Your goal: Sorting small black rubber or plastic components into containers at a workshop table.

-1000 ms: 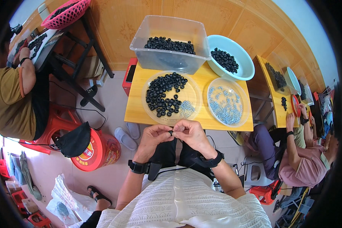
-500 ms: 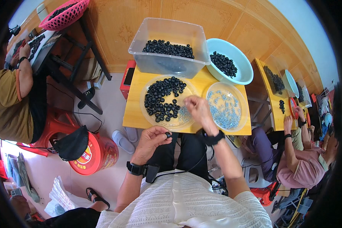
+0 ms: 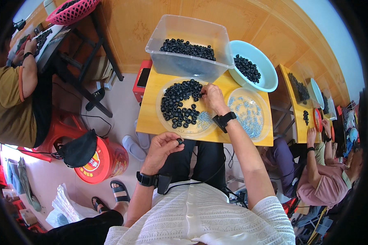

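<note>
My left hand [image 3: 161, 152] is closed, pinching a small black round part [image 3: 180, 141] between thumb and fingertips, in front of the table's near edge. My right hand [image 3: 214, 99] reaches over a shallow round tray [image 3: 165, 125]. Its fingers are pinched on a small black round part at the right side of a pile of such black parts [image 3: 176, 98]. Beside the pile in that tray lies a small heap of tiny silvery-blue pieces [image 3: 205, 119]. A second round tray [image 3: 267, 122], right of my right wrist, holds many more of these pieces, too small to name.
Behind the trays stand a clear plastic box [image 3: 184, 67] and a light-blue basin [image 3: 270, 83], both with black parts. A red box with a phone [image 3: 143, 77] sits left of the wooden table [image 3: 149, 122]. People work at tables on both sides. A red bucket [image 3: 114, 163] stands left.
My right hand has moved from above the silvery-blue heap up to the edge of the black pile. My left hand still holds its black part. The whole view has shifted slightly.
</note>
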`<act>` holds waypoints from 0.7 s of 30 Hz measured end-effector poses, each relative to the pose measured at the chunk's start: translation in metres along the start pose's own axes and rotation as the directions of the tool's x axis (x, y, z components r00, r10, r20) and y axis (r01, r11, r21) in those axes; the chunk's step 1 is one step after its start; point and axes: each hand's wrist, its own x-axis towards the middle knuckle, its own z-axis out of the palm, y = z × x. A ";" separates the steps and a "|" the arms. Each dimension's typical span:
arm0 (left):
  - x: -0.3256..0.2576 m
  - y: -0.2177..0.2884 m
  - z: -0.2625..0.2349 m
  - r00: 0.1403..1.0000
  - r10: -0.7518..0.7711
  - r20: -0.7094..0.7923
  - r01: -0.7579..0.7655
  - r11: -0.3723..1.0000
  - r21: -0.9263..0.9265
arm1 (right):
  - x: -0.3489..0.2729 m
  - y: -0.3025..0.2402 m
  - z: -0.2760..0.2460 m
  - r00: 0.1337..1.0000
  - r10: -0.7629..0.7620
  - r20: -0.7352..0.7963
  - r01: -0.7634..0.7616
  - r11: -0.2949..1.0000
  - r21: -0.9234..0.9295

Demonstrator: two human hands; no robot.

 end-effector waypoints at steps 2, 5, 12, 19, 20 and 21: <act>0.000 0.001 0.001 1.000 -0.003 0.001 0.003 1.000 -0.004 | -0.001 -0.001 -0.003 0.999 0.037 0.012 -0.037 0.999 0.011; 0.000 0.002 0.002 1.000 -0.010 -0.009 0.010 1.000 0.011 | -0.004 -0.004 -0.009 0.986 0.158 0.052 -0.164 0.976 0.140; 0.003 0.004 0.008 0.999 0.030 -0.018 -0.031 0.999 -0.016 | -0.075 -0.063 -0.047 0.952 0.147 0.267 -0.305 0.475 0.825; 0.010 -0.003 0.016 0.998 0.060 0.006 -0.060 0.996 -0.060 | -0.129 -0.102 -0.065 0.956 0.037 0.292 -0.287 0.333 0.898; 0.010 -0.003 0.017 0.998 0.057 0.009 -0.056 0.997 -0.057 | -0.132 -0.106 -0.067 0.953 0.065 0.297 -0.302 0.308 0.902; 0.009 -0.003 0.018 0.998 0.052 0.021 -0.050 0.997 -0.052 | -0.134 -0.108 -0.068 0.949 0.091 0.303 -0.316 0.281 0.906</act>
